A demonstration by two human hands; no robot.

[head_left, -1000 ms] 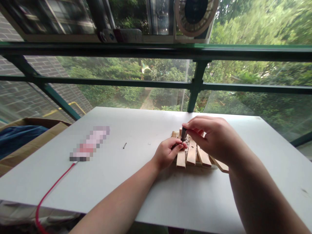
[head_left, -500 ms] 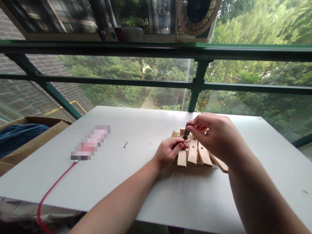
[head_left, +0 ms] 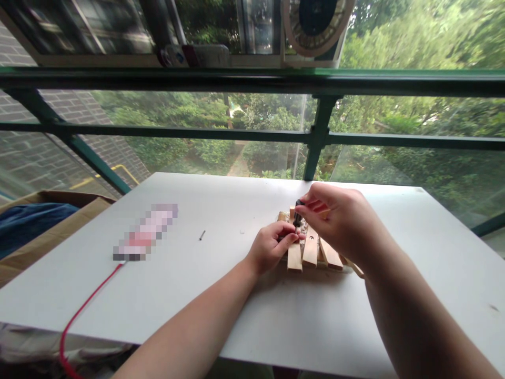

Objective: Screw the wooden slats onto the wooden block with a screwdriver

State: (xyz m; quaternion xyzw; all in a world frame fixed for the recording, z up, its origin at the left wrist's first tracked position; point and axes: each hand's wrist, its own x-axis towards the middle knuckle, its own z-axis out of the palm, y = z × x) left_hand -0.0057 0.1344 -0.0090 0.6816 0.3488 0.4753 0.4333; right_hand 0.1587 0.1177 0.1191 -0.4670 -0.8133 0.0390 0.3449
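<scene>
A small xylophone-like piece with several pale wooden bars (head_left: 310, 250) lies on the white table. Dark screw heads show on some bars. Held nearly upright over the leftmost bar is a screwdriver (head_left: 297, 217) with a dark handle. My right hand (head_left: 335, 213) is closed round the top of that handle. Close to the screwdriver's lower end, my left hand (head_left: 272, 242) rests on the leftmost bar, thumb and fingers pinched. What sits between those fingertips is hidden, as is the screwdriver's tip. My right hand covers part of the right-hand bars.
A loose screw (head_left: 202, 235) lies on the white table (head_left: 189, 295), left of my hands. Farther left is a blurred-out flat object (head_left: 152, 229) with a red cable (head_left: 84, 300). A cardboard box (head_left: 71, 231) stands beside the table. A green railing (head_left: 197, 131) runs behind it.
My right hand has shifted slightly left with the screwdriver, whose handle now stands more upright. My left hand has stayed at the leftmost bar. The view has moved a little.
</scene>
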